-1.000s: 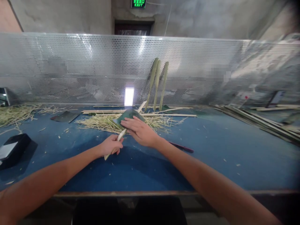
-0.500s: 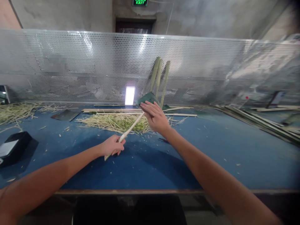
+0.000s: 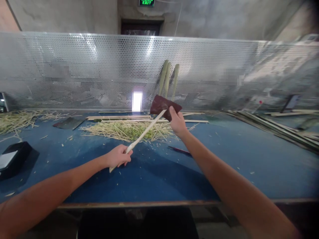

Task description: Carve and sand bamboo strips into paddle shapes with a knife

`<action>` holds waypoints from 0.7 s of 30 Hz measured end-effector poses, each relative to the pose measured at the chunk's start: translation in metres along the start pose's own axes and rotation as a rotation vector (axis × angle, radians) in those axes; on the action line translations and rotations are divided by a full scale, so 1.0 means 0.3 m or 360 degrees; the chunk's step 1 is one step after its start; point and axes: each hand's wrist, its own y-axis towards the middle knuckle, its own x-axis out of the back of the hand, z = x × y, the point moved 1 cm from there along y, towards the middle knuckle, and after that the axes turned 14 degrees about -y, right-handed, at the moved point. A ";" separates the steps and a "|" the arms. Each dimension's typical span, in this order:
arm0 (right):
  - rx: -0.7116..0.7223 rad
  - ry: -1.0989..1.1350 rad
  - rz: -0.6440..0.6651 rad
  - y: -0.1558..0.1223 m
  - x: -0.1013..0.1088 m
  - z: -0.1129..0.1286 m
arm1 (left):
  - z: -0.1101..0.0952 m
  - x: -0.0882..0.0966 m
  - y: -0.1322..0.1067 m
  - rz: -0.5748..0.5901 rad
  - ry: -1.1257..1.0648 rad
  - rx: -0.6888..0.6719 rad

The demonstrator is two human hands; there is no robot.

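Observation:
My left hand [image 3: 119, 156] is closed around the lower part of a pale bamboo stick [image 3: 143, 133], which slants up and away to the right. My right hand [image 3: 177, 122] pinches a sheet of sandpaper [image 3: 163, 104], thumb on top, its dark red-brown face turned toward me. The far end of the stick meets the sheet's lower edge; whether they touch I cannot tell. Beyond them a heap of bamboo shavings [image 3: 119, 131] lies on the blue table [image 3: 159, 172]. A thin dark red tool [image 3: 178, 150] rests just below my right wrist.
Several green bamboo pieces [image 3: 163, 76] lean on the perforated metal screen [image 3: 99, 66]. Flat strips [image 3: 119, 118] lie behind the heap. To the left are a black box [image 3: 16, 156], another dark sheet [image 3: 67, 123] and more shavings [image 3: 17, 119]. Long strips [image 3: 269, 127] lie at right.
My right hand has turned over and shifted slightly right, so the sandpaper shows its red-brown face instead of its green-grey back. My left hand keeps its hold on the stick.

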 end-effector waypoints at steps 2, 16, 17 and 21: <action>-0.0168 0.0182 0.0034 0.013 0.002 -0.003 | 0.001 0.001 0.002 0.0028 -0.0014 -0.0005; -0.0922 0.0743 0.0362 -0.031 -0.016 0.081 | -0.065 0.027 -0.025 -0.0189 0.0414 0.0119; -0.0944 0.0741 0.0362 -0.030 -0.012 0.082 | -0.072 0.035 -0.030 -0.0237 0.0487 0.0123; -0.0990 0.0733 0.0386 -0.025 -0.009 0.069 | -0.108 0.078 -0.045 -0.0385 0.0764 0.0087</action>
